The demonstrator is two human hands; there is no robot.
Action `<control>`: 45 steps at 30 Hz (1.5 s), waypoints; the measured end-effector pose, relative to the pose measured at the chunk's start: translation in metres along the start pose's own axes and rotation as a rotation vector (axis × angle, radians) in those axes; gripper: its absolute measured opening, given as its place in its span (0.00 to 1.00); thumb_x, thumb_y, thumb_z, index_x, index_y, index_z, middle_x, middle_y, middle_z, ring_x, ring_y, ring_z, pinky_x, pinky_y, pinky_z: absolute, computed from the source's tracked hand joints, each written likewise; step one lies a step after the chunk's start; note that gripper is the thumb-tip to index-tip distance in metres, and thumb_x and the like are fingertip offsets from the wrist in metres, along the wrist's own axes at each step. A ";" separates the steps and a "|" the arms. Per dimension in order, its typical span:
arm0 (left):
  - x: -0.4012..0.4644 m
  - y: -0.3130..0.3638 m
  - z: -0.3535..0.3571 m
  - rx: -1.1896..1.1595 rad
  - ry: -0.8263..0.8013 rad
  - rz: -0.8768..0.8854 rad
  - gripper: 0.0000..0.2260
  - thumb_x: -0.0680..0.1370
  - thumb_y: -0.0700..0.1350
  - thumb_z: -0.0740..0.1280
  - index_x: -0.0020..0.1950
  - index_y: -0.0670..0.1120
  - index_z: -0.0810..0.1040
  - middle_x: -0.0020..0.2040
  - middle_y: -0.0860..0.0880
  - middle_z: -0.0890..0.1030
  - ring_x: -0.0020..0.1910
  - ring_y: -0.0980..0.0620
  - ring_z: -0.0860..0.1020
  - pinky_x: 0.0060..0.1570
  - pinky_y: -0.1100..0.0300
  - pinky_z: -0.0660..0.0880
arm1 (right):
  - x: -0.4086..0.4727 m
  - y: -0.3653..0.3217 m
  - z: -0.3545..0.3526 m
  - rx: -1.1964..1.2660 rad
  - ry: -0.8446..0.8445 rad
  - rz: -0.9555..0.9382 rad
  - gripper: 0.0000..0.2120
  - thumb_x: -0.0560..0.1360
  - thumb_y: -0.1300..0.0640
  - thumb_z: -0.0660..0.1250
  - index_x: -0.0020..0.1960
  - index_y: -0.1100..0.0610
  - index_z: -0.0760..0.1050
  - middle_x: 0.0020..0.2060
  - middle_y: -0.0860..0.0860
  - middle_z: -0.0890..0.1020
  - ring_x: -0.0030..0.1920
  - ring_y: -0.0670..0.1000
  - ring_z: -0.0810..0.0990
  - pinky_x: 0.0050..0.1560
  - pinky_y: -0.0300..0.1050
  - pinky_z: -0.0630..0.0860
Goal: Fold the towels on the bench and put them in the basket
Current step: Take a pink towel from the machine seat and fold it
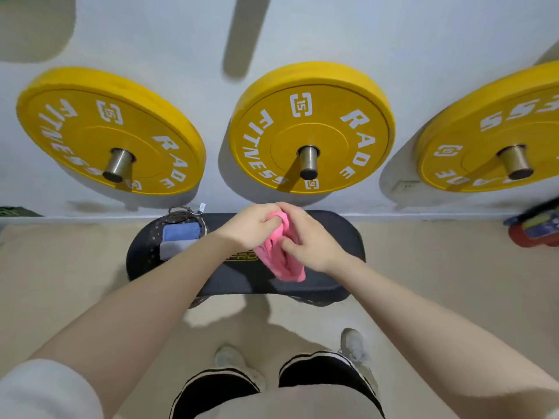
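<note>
A pink towel (279,261) hangs bunched over the middle of the black padded bench (332,237). My left hand (252,226) grips its upper edge, and my right hand (308,237) pinches the cloth just to the right. At the bench's left end stands a dark patterned basket (151,237). A folded blue towel (181,232) and a folded grey towel (172,249) lie inside it.
Three yellow weight plates (311,128) hang on pegs on the white wall behind the bench. A red and blue object (535,231) lies on the floor at the far right. My legs and shoes stand on the beige floor in front of the bench.
</note>
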State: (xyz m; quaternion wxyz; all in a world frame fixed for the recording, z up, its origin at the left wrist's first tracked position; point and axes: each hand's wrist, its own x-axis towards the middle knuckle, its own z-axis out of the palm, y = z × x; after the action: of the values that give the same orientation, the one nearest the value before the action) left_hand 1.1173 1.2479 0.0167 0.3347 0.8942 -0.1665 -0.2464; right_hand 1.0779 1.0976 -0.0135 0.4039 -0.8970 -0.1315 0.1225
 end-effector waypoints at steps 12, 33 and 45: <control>0.033 -0.146 0.026 0.361 -0.055 -0.127 0.09 0.75 0.35 0.56 0.51 0.46 0.65 0.39 0.47 0.72 0.39 0.43 0.71 0.40 0.54 0.66 | 0.057 0.041 0.126 -0.348 0.309 0.259 0.06 0.71 0.60 0.60 0.45 0.60 0.74 0.37 0.56 0.80 0.38 0.61 0.77 0.39 0.47 0.67; 0.215 -0.304 0.121 0.250 0.792 0.161 0.15 0.77 0.33 0.53 0.60 0.40 0.73 0.56 0.36 0.76 0.56 0.37 0.74 0.52 0.50 0.69 | 0.159 0.291 0.154 0.005 0.989 0.288 0.11 0.75 0.66 0.53 0.51 0.59 0.72 0.48 0.57 0.79 0.48 0.57 0.75 0.41 0.44 0.65; 0.178 -0.452 0.223 0.868 0.119 0.211 0.13 0.78 0.41 0.54 0.55 0.47 0.76 0.51 0.49 0.80 0.54 0.47 0.78 0.52 0.53 0.65 | 0.122 0.365 0.257 -0.804 -0.104 0.232 0.12 0.75 0.56 0.58 0.53 0.54 0.78 0.51 0.54 0.81 0.55 0.57 0.77 0.40 0.43 0.65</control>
State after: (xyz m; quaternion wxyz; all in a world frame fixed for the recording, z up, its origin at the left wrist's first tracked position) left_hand 1.2005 1.3762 -0.4954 -0.0392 0.9424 -0.3254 -0.0665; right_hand 1.1579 1.0834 -0.4689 -0.0020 -0.9847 -0.0872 0.1511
